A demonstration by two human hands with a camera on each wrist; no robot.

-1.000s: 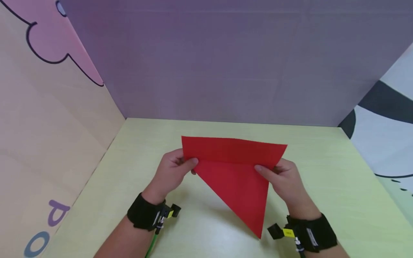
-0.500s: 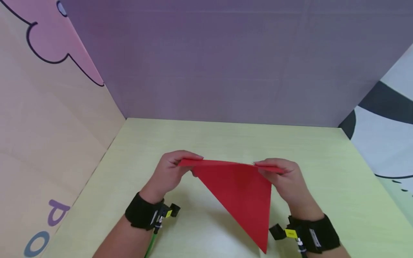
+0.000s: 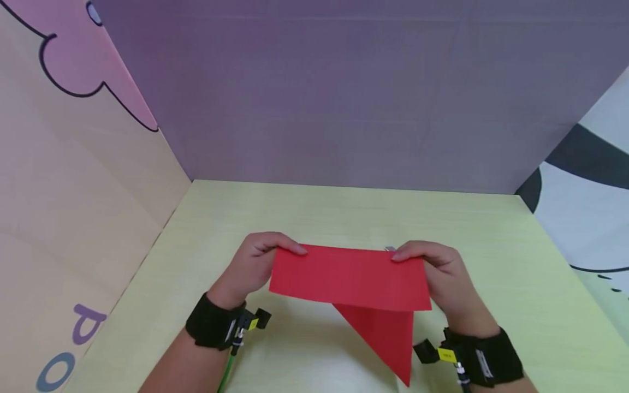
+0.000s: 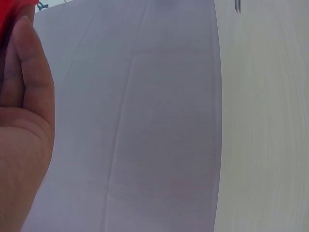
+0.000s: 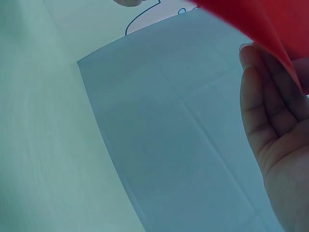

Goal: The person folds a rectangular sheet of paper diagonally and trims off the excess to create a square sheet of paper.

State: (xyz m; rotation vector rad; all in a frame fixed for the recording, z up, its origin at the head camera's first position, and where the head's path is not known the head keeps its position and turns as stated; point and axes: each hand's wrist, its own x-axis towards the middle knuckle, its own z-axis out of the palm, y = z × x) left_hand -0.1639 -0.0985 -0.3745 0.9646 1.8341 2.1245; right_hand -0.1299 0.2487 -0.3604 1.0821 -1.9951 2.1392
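Note:
A sheet of red paper (image 3: 349, 278) is held up over the table, its upper strip folded down toward me. Below the strip, a triangular part of the paper (image 3: 385, 335) hangs to a point. My left hand (image 3: 260, 265) pinches the top left corner, thumb on the near face. At the top right my right hand (image 3: 444, 275) pinches the fold in the same way. In the left wrist view, a bit of red paper (image 4: 12, 12) shows at the fingertips. The right wrist view has the red paper (image 5: 256, 21) over my fingers, hiding some of them.
The pale table (image 3: 304, 213) runs back to a purple-grey wall (image 3: 344, 98). Printed panels stand at the left (image 3: 73, 191) and right (image 3: 589, 213). A small grey metallic thing (image 3: 390, 248) peeks out behind the paper's top edge.
The upper strip of paper stood up one second ago, then tipped edge-on, and now lies folded down over the triangle's top. Both thumbs moved from below the crease to the fold.

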